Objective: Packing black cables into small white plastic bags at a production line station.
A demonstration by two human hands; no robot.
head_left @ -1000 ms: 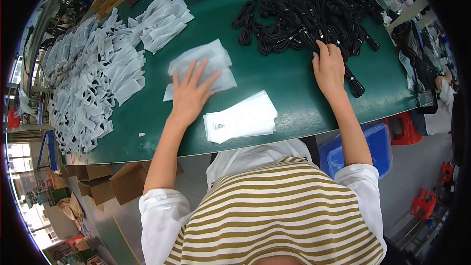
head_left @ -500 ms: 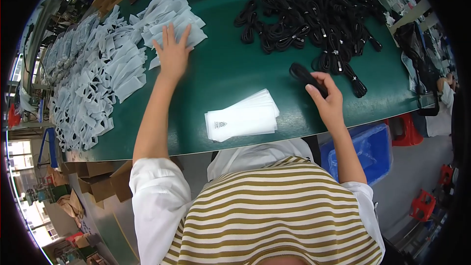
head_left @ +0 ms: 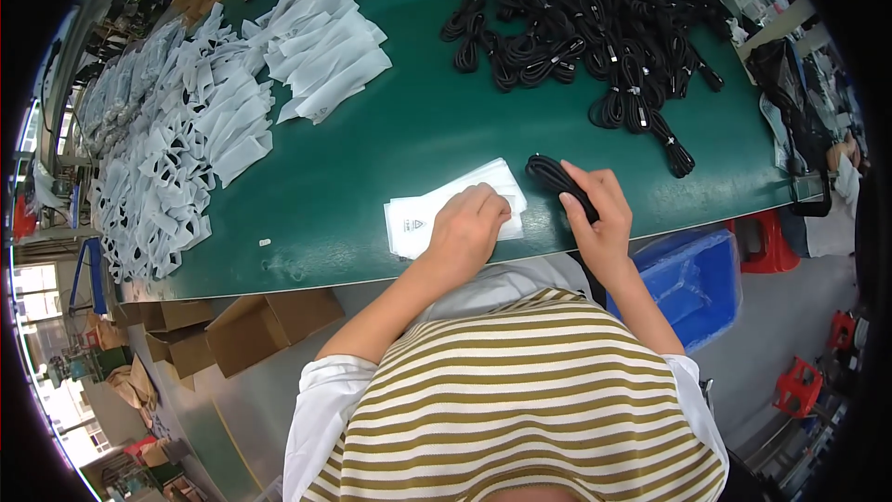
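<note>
The left hand (head_left: 467, 226) lies knuckles-up on a small stack of flat white plastic pouches (head_left: 437, 211) near the front edge of the green-topped work table (head_left: 372, 158), its fingers curled down onto the right end of the stack, pressing or pinching the top pouch, though whether it has actually caught a layer cannot be told; the right hand (head_left: 599, 214) sits just beside it, closed around a coiled black cable bundle (head_left: 559, 183) that slants up and left out of the fingers, its far end close to the corner of the pouches; farther back on the table, toward the right, spreads a large heap of coiled black cables bound with ties (head_left: 595, 28), well apart from both hands; to the left a loose pile of empty white pouches (head_left: 321, 46) fans out, and beyond it a long drift of filled white pouches (head_left: 167, 149) runs along the left rim; below the table edge stand open brown cardboard boxes (head_left: 251, 325) on the left and a blue plastic crate (head_left: 692, 279) on the right, near red stools (head_left: 771, 242).
</note>
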